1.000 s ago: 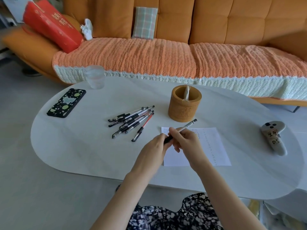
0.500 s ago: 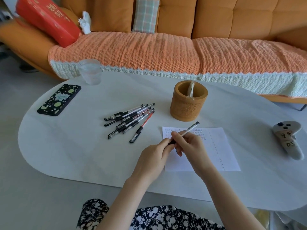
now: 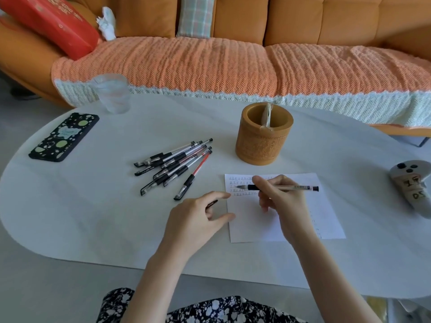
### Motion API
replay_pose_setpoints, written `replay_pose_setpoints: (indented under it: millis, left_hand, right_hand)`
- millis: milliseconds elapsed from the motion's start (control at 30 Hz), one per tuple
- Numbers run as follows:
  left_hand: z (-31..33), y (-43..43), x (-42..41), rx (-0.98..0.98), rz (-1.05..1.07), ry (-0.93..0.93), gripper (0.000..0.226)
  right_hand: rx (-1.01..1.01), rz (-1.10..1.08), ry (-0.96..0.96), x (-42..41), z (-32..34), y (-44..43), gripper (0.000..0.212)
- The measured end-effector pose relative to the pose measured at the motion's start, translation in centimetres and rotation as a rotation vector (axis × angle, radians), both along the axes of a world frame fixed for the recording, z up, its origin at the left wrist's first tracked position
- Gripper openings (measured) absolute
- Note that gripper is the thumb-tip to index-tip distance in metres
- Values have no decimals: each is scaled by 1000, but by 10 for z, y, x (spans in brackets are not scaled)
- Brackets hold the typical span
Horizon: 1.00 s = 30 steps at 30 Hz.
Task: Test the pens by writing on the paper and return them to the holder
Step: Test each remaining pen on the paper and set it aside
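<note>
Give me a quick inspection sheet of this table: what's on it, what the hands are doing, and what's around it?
Surface: white oval table, a sheet of paper lying flat near the front edge.
Job's things: a bundle of capped pens lying left of the wooden holder; rows of test marks along the paper's top.
Clutter: phone, clear cup, grey controller.
Grips: right hand holds an uncapped pen, tip over the marks; left hand rests at the paper's left edge with a black cap.
Cables: nothing seen.
Surroundings: orange sofa with a knitted throw, red cushion.
</note>
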<state>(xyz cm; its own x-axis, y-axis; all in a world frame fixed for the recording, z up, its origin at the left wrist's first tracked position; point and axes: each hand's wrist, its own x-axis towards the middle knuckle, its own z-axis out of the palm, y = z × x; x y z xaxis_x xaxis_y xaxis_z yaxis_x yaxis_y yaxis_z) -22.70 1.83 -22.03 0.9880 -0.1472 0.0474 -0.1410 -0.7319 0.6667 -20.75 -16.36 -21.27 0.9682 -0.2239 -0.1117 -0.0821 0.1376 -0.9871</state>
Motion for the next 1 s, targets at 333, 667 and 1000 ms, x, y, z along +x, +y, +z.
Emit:
replay_pose_setpoints:
  millis: [333,667,1000]
  left_hand:
    - [-3,-18,-5,179,-82,52,48]
    - [-7,-29,-10,169,-73,-28,48]
    - [-1,-29,-11,166,-52,41,47]
  right_hand:
    - [-141,12,38,6,-7,13,28]
    - [-391,-183,-70,11,-24,19,44]
    - [-458,-183,-94,10,-28,20,41]
